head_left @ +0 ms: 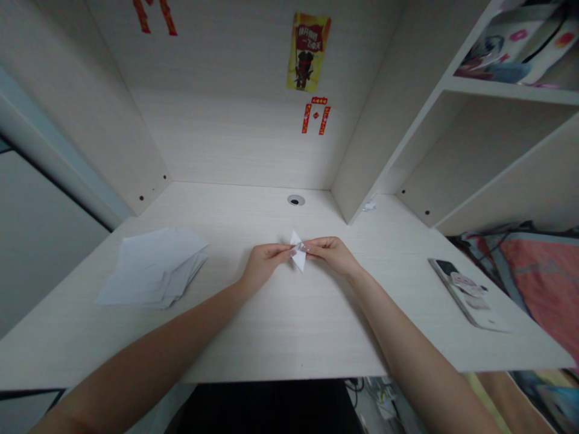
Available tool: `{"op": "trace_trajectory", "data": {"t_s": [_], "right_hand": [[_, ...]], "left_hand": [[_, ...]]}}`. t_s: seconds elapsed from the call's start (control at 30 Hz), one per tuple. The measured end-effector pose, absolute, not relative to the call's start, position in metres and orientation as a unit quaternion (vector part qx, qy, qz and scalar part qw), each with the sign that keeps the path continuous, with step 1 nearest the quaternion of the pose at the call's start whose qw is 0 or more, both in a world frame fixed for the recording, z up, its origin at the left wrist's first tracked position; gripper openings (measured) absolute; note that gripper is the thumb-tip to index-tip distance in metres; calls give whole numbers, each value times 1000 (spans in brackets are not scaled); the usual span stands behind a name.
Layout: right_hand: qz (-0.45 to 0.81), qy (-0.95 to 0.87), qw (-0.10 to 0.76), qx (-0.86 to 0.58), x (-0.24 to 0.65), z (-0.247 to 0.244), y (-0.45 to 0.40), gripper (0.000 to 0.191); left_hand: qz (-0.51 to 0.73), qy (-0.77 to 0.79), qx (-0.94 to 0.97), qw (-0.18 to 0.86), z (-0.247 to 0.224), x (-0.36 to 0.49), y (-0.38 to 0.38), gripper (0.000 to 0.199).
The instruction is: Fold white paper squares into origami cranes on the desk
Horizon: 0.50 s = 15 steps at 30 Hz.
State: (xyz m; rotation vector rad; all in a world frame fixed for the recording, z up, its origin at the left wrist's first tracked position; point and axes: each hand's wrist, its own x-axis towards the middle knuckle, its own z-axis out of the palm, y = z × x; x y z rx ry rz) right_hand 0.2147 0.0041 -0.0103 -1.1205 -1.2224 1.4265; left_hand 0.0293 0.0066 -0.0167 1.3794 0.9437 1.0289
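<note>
A small folded piece of white paper with pointed ends is held just above the desk, near its middle. My left hand pinches its left side between thumb and fingers. From the right, my right hand pinches the other side, its fingertips close to those of the left. One point of the paper sticks up and another points down. The finer folds between the fingertips are hidden.
A stack of white paper sheets lies on the desk at left. A phone rests at right. Behind are a cable hole and a vertical shelf panel. A red cloth lies beyond the right edge.
</note>
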Motion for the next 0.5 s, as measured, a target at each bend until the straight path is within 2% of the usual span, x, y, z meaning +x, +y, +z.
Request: {"op": "trace_trajectory", "data": {"t_s": [0.17, 0.27, 0.5], "right_hand": [[524, -475, 525, -473, 199, -10, 0, 27], [504, -465, 550, -477, 192, -11, -4, 30], [479, -483, 561, -472, 190, -13, -6, 33]], "left_hand": [[460, 402, 563, 556, -17, 29, 6, 27], [477, 400, 541, 566, -17, 30, 6, 37], [469, 415, 541, 561, -13, 29, 5, 36]]}}
